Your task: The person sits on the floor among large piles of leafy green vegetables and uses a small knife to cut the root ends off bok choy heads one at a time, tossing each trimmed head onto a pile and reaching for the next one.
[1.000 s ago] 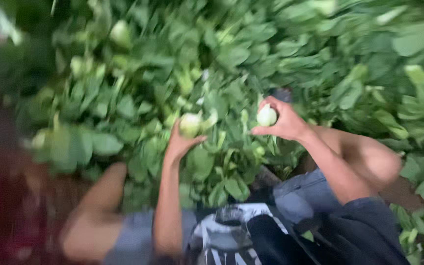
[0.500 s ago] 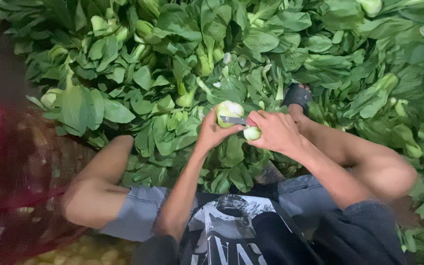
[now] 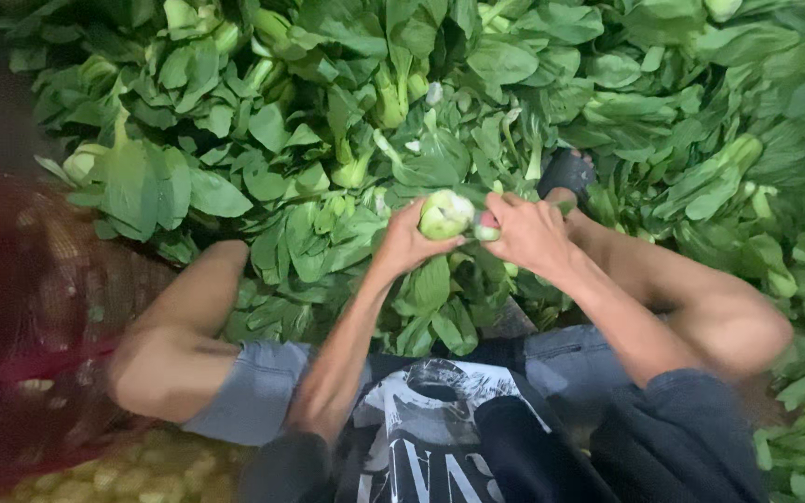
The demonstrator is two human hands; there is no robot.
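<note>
A pale green bok choy head (image 3: 445,214) sits cut end up, just above the lap and over the leaf pile, so its base faces the person. The left hand (image 3: 404,244) cups it from below with fingers closed round its stalks, steadying it. The right hand (image 3: 530,233) is closed and pressed to its side, perhaps pinching a small trimmed piece (image 3: 486,229); blur hides any tool. Loose bok choy (image 3: 309,140) surrounds both bare knees; a dark sandal (image 3: 566,173) pokes through.
</note>
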